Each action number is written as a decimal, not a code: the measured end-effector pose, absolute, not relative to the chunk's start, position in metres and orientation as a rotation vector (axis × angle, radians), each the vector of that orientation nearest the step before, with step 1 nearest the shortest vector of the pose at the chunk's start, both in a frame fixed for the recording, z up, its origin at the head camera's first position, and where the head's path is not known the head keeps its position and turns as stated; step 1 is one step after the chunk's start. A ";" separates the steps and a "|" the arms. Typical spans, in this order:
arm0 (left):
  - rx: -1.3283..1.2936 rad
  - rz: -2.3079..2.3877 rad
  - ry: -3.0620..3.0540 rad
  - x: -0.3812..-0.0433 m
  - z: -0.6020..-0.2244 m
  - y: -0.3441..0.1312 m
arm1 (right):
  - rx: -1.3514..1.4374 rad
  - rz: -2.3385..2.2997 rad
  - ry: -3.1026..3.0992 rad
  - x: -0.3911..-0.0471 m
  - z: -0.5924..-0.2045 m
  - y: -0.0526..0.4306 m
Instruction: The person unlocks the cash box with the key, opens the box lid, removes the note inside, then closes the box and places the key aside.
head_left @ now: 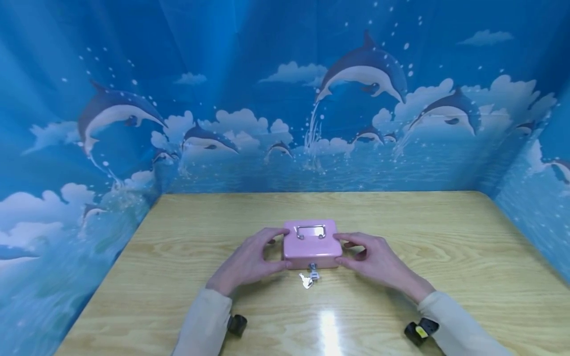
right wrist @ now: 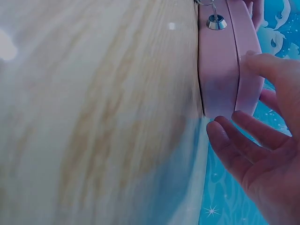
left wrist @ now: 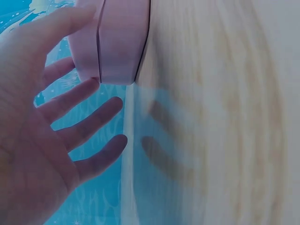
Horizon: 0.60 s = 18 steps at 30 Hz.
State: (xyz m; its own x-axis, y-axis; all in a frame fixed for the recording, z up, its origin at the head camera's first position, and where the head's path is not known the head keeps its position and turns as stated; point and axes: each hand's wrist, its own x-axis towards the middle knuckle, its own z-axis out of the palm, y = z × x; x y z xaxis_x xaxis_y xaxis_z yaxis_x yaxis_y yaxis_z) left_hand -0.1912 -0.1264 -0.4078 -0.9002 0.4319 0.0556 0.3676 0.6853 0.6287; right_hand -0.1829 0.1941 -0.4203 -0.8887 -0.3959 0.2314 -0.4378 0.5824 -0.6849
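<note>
Pink box (head_left: 311,247): smooth painted metal, soft satin sheen. Handle (head_left: 311,231) on lid, lock (right wrist: 216,21) and keys (head_left: 307,280) at 6 o'clock: bright polished metal. Tabletop (head_left: 445,257): light wood-grain laminate, glossy, reflecting a lamp. Backdrop (head_left: 222,99): printed sheet, creased. Sleeves (head_left: 202,321): matt beige cloth.

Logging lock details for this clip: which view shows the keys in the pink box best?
The head view: the keys hang from the pink box front. The right wrist shows only the lock barrel; the left wrist shows none.
</note>
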 end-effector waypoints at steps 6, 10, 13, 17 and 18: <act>0.655 1.034 2.788 -0.191 -0.408 -0.128 | 0.751 1.208 -2.723 -0.184 -0.421 0.192; 0.652 1.033 2.792 -0.192 -0.408 -0.128 | 0.762 1.194 -2.714 -0.183 -0.421 0.192; 0.652 1.030 2.797 -0.192 -0.408 -0.128 | 0.772 1.178 -2.705 -0.183 -0.422 0.191; 0.643 1.030 2.799 -0.191 -0.408 -0.128 | 0.776 1.158 -2.689 -0.183 -0.422 0.190; 0.639 1.031 2.798 -0.191 -0.408 -0.128 | 0.776 1.154 -2.687 -0.183 -0.422 0.190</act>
